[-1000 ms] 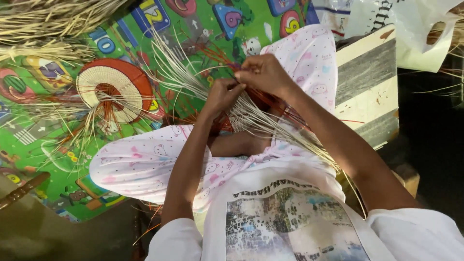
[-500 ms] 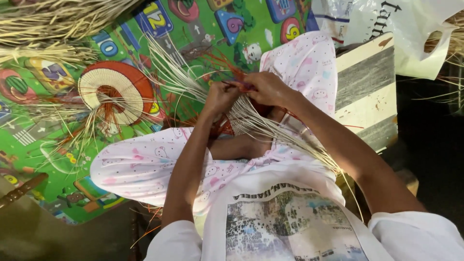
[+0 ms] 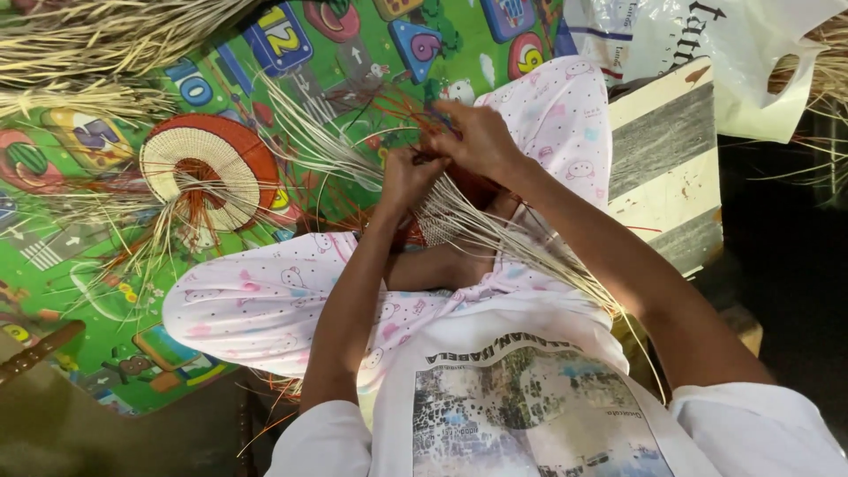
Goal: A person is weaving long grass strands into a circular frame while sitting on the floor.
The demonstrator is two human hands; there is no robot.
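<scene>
Left hand [image 3: 408,177]: closed, pinching pale straw strands [image 3: 495,238] over the lap.
Right hand [image 3: 477,137]: fingers pinched on the same strands, just above the left hand.
Strands: fan across pink patterned trousers [image 3: 256,300].
Nearby: half-woven round red-and-cream piece [image 3: 208,168] on green play mat [image 3: 88,291].

Two hands at work: left hand [image 3: 408,174], right hand [image 3: 477,134], both pinching one bundle of pale straw strands [image 3: 495,234], strands too many to count. One round woven disc [image 3: 208,172], red and cream. One play mat [image 3: 106,291]. One white plastic bag [image 3: 698,44]. One striped board [image 3: 667,168]. Two loose straw piles, top left [image 3: 106,35] and far right [image 3: 826,71].
</scene>
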